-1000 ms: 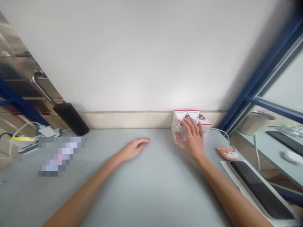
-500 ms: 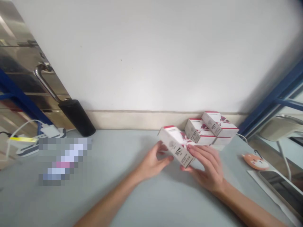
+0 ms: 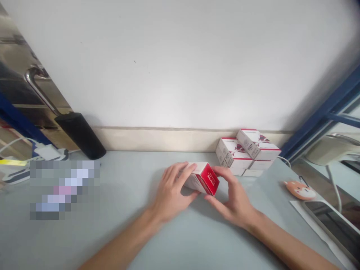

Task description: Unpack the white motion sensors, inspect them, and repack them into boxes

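Observation:
A small white carton with a red end (image 3: 209, 179) is held above the grey table, tilted, its red end facing right. My left hand (image 3: 174, 189) grips it, fingers over the top and thumb underneath. At the red end, my right hand (image 3: 234, 198) has its index finger by the upper edge and its thumb at the lower corner, so the box sits between them. The left fingers and palm cover the carton's far end. To the right, a stack of similar white and red cartons (image 3: 243, 168) stands against the wall.
A black cylinder (image 3: 81, 135) stands at the back left, near a power strip (image 3: 17, 176) with white plugs. An orange animal-faced item (image 3: 300, 190) and a phone (image 3: 332, 221) lie along the right side. A pixelated patch covers something at left.
The carton has been turned, so its red end now faces right instead of its printed white side showing. My left hand has moved onto its top; my right hand has shifted to the red end.

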